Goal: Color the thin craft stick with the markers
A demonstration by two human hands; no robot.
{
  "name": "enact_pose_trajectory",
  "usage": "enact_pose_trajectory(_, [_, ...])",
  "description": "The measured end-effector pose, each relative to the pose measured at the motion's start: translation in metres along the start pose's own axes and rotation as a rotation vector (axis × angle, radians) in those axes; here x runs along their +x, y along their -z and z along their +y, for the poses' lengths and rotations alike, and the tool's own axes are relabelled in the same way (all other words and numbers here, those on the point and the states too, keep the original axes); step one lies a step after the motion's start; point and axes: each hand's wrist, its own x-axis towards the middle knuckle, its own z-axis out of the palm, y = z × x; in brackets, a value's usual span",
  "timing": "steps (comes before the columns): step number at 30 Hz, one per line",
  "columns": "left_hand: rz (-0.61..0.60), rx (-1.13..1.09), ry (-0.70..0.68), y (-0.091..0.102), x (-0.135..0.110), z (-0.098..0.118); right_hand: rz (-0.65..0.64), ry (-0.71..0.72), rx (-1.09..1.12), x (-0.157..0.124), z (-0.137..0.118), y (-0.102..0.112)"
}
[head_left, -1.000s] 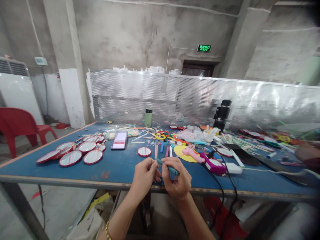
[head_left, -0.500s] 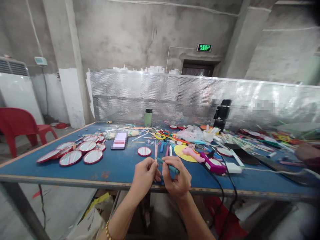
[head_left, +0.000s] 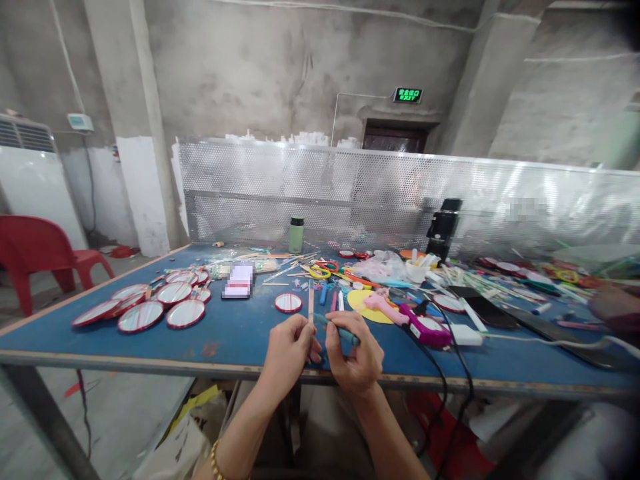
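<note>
Both hands are closed on small things above the near edge of the blue tabletop point(head_left: 235, 345), directly in front of the green bottle point(head_left: 296, 237). The left hand point(head_left: 290, 347) pinches a thin, flat, pale stick point(head_left: 311, 301) between thumb and fingers; the stick points away from the person, toward the bottle. The right hand point(head_left: 356, 350) grips a teal pen-like tool point(head_left: 349, 335), its narrow end aimed at the stick just beyond the left fingertips. Whether that end touches the stick is too small to tell.

A single red-rimmed disc point(head_left: 289, 303) lies in front of the bottle, near the left hand. Further to the bottle's left, and nearer the person, sits a group of overlapping red-rimmed discs point(head_left: 141, 316), with a phone point(head_left: 239, 281) between them and the bottle. Forward and to the right of the bottle lie a blue marker point(head_left: 324, 293) and a white marker point(head_left: 341, 301), side by side with a purple one between. Beyond these, further right of the bottle, are a yellow disc point(head_left: 360, 303), a pink gun-shaped tool point(head_left: 387, 308) partly over it, and a purple box point(head_left: 425, 328). Behind the bottle stands a perforated metal screen point(head_left: 280, 173).
</note>
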Motion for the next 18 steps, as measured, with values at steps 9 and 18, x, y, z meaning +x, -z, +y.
enact_pose_trajectory(9, [-0.005, -0.001, 0.019, 0.0007, -0.0004, 0.0010, 0.003, 0.028, -0.001, -0.0009, -0.0003, 0.0017])
enact_pose_trajectory(18, [-0.005, 0.002, 0.002, 0.0008, -0.0010, 0.0030, -0.040, 0.022, -0.010, -0.0019, -0.0017, 0.0026])
